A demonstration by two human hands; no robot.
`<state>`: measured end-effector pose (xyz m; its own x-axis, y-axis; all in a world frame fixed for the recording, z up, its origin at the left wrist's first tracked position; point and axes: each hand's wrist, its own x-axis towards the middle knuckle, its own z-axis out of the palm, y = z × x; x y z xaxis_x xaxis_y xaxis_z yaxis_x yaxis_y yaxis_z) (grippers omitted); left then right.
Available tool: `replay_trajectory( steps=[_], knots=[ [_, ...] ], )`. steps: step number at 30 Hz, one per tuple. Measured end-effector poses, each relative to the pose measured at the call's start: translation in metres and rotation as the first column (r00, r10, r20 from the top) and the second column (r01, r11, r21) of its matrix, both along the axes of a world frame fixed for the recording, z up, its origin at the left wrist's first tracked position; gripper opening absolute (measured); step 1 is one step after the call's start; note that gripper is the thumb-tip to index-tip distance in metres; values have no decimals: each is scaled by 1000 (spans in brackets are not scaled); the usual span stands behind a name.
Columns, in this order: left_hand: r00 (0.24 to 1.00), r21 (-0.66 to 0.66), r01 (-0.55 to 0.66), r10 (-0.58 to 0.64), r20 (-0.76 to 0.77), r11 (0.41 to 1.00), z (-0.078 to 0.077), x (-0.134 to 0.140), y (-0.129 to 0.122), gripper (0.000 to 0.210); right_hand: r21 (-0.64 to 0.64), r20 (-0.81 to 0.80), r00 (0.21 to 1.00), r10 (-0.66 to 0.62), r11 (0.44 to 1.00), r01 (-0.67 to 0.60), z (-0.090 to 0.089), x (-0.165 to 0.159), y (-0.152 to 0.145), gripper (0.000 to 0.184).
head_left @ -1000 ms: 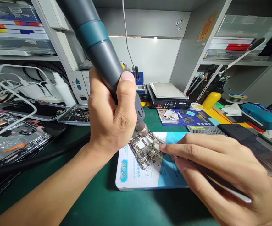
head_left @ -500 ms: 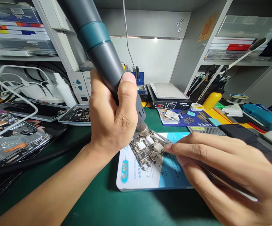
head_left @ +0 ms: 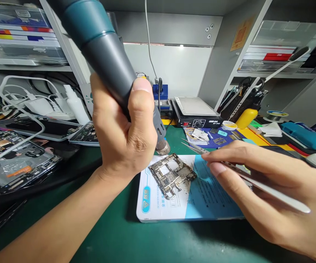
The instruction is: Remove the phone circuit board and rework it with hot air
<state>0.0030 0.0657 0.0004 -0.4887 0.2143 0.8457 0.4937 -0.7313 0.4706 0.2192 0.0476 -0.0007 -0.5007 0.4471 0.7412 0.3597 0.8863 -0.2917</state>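
My left hand (head_left: 125, 128) is wrapped round a dark hot air gun (head_left: 110, 62) with a teal band. Its metal nozzle (head_left: 163, 147) points down just beyond the back edge of a phone circuit board (head_left: 171, 177). The board lies on a white and blue box (head_left: 215, 201). Between thumb and fingers, my right hand (head_left: 267, 190) pinches metal tweezers (head_left: 229, 166). Their two tips are slightly apart, over the back of the box and clear of the board. I see nothing between the tips.
Opened phones (head_left: 12, 153) and white cables (head_left: 23, 84) lie at the left beside a white bottle (head_left: 75, 106). At the back stands a black heating plate (head_left: 197, 109). A blue mat with small parts (head_left: 201, 135), a yellow bottle (head_left: 247, 118) and a teal case (head_left: 305, 135) are at the right.
The tweezers have lifted off the board's right side, up and back, and their tips now show. The hot air gun has shifted slightly left, its nozzle moving off the board's back edge.
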Motion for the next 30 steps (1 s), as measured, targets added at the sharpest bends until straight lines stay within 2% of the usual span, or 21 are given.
replay_trajectory(
  steps=[4, 9, 17, 23, 30],
  knots=[
    [998, 0, -45, 45, 51, 999, 0, 2, 5, 16, -121, -67, 994, -92, 989, 83, 2, 2, 0, 11],
    [999, -29, -26, 27, 38, 999, 0, 2, 3, 11, -264, -71, 992, -105, 961, 83, 3, 4, -3, 19],
    [999, -80, 18, -15, 36, 997, -1, 2, -4, 8, -127, -4, 1000, -2, 992, 2, -4, 5, -1, 16],
    [999, -74, 32, -29, 41, 997, -2, 2, 0, 8, -43, 21, 998, -60, 997, 61, 4, 0, 4, 15],
    [997, -67, 50, -46, 54, 997, -1, 0, 1, 13, -47, 46, 997, -66, 997, 68, 8, -1, 7, 15]
  ],
)
